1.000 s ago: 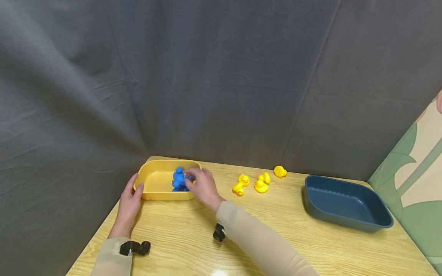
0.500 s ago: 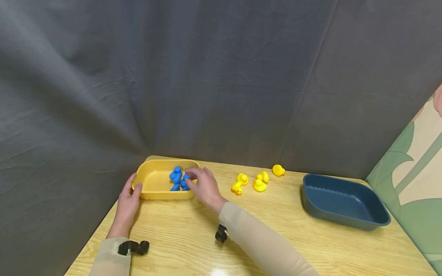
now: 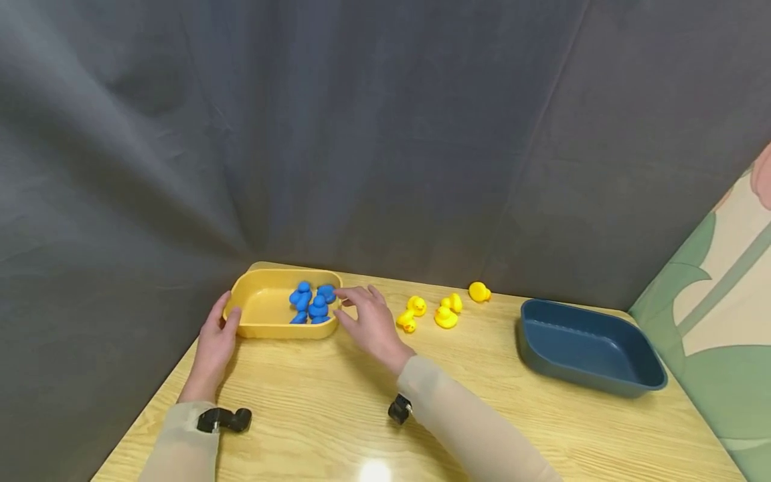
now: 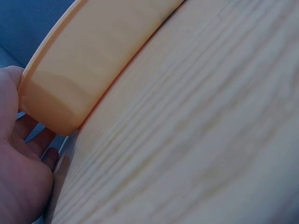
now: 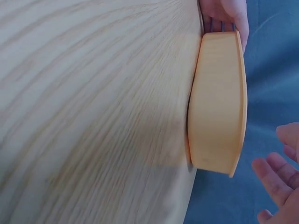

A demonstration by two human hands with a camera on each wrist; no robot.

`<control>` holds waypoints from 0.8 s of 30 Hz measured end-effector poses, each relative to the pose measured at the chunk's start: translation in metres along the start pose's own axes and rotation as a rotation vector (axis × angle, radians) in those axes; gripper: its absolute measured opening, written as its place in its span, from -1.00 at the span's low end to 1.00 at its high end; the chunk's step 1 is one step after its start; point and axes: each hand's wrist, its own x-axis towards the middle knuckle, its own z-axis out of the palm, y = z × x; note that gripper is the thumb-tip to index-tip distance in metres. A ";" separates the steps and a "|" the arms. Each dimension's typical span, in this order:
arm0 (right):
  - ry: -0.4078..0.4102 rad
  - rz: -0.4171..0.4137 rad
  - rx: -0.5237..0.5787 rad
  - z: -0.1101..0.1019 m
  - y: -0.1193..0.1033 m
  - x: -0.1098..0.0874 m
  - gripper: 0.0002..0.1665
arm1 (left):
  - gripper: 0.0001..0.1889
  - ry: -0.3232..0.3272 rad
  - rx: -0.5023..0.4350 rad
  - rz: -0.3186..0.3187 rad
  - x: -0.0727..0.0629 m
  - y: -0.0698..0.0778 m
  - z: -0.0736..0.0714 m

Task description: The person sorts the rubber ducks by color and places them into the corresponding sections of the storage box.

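Several blue rubber ducks (image 3: 318,306) lie grouped in the right half of a yellow plastic bin (image 3: 265,331), which stands at the back left of the wooden table. My left hand (image 3: 215,345) holds the bin's left end, thumb at the rim and fingers around the outer side. In the left wrist view, the fingers (image 4: 42,142) wrap past the bin's corner. My right hand (image 3: 376,328) is at the bin's right end, fingers loosely spread and holding nothing. The right wrist view shows its fingers (image 5: 275,182) apart from the bin wall.
Several yellow rubber ducks (image 3: 446,317) lie on the wooden table (image 3: 313,402), right of the right hand. Farther right stands a dark blue bin (image 3: 593,385). A grey curtain (image 3: 385,147) hangs along the table's back edge.
My right hand has let go of a blue duck inside the yellow bin and drawn back to the right. The left hand stays on the bin's left end.
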 end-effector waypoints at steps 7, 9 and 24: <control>-0.014 -0.012 -0.100 -0.011 0.005 -0.011 -0.46 | -0.21 0.024 0.025 0.008 -0.001 0.001 -0.006; -0.013 -0.021 -0.122 -0.014 0.007 -0.015 -0.45 | -0.21 0.037 0.041 0.023 -0.002 0.002 -0.007; -0.011 -0.052 -0.238 -0.049 0.024 -0.046 -0.30 | -0.32 0.082 0.343 0.403 -0.012 0.047 0.016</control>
